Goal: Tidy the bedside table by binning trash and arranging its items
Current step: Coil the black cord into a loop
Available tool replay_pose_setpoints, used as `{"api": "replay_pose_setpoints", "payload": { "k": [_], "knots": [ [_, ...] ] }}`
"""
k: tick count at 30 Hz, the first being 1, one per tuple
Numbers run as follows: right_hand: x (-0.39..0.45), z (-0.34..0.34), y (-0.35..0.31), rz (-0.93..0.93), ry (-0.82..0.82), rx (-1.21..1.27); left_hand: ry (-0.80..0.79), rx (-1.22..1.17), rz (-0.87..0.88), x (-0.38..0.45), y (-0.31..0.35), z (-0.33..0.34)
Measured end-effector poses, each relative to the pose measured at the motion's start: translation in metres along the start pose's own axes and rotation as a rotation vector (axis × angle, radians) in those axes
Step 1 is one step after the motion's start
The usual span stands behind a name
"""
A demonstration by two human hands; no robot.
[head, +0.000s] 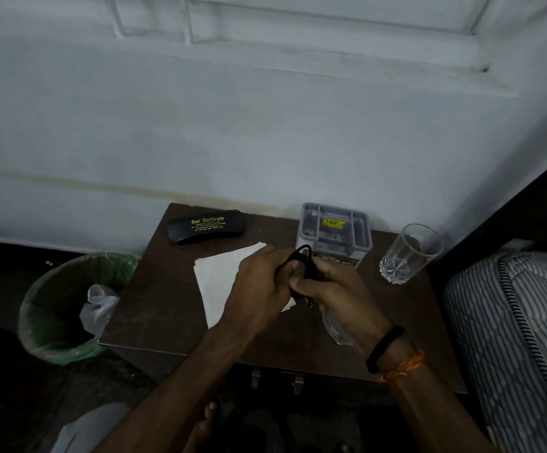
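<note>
Both hands, left hand and right hand, curl around a thin black cord above the dark wooden bench, apparently coiling it for tidy storage.

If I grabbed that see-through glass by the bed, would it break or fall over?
The glass looks like real clear glass with a thick cut base, so it would probably feel stiff and fairly heavy, and could shatter if dropped. It stands near the table's right edge, so a push might knock it off. It seems empty, so nothing should spill.
</note>
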State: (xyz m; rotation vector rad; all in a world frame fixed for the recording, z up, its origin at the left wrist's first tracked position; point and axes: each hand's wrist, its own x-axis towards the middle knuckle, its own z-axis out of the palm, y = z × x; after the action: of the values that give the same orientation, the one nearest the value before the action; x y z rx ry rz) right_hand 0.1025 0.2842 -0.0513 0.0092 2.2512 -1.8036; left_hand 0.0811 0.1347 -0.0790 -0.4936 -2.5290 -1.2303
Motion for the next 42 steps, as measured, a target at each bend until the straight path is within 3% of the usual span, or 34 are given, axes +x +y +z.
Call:
{"api": "replay_pose_setpoints", "payload": {
  "k": [2, 9, 13, 21, 23, 26, 32, 36, 39, 42],
  "knots": [
    [0.0, 0.0, 0.003, 0.006, 0.035, -0.079, -0.022, 0.0, 0.02, 0.001, -0.001, -0.001],
    [-0.012, 0.003, 0.0, 0.136, 0.146, -0.014, -0.075, 0.114, -0.01, 0.004, -0.007, 0.0],
    [-0.018, -0.002, -0.005, 0.205, 0.036, -0.069, -0.062, 0.132, -0.058, 0.004, -0.011, 0.0],
    [-0.018, -0.017, -0.012, 0.104, -0.246, -0.101, -0.057, 0.145, -0.07, 0.004, -0.009, -0.002],
    [-0.018, -0.025, -0.012, 0.078, -0.239, -0.239, -0.033, 0.017, -0.134, 0.004, -0.006, -0.004],
    [-0.018, -0.029, -0.006, -0.03, -0.03, -0.56, -0.072, -0.26, -0.336, 0.005, -0.004, -0.007],
    [-0.007, -0.021, 0.015, -0.219, 0.228, -0.827, -0.136, -0.836, -0.548, 0.003, 0.011, -0.011],
    [-0.004, -0.014, 0.016, -0.281, 0.368, -0.675, -0.142, -0.964, -0.583, 0.003, 0.013, -0.013],
    [-0.006, -0.009, 0.011, -0.231, 0.277, -0.535, -0.082, -0.927, -0.609, 0.002, 0.012, -0.01],
    [-0.005, -0.007, 0.007, -0.049, 0.206, -0.199, -0.015, -0.867, -0.612, 0.0, 0.009, -0.006]
  ]
}}
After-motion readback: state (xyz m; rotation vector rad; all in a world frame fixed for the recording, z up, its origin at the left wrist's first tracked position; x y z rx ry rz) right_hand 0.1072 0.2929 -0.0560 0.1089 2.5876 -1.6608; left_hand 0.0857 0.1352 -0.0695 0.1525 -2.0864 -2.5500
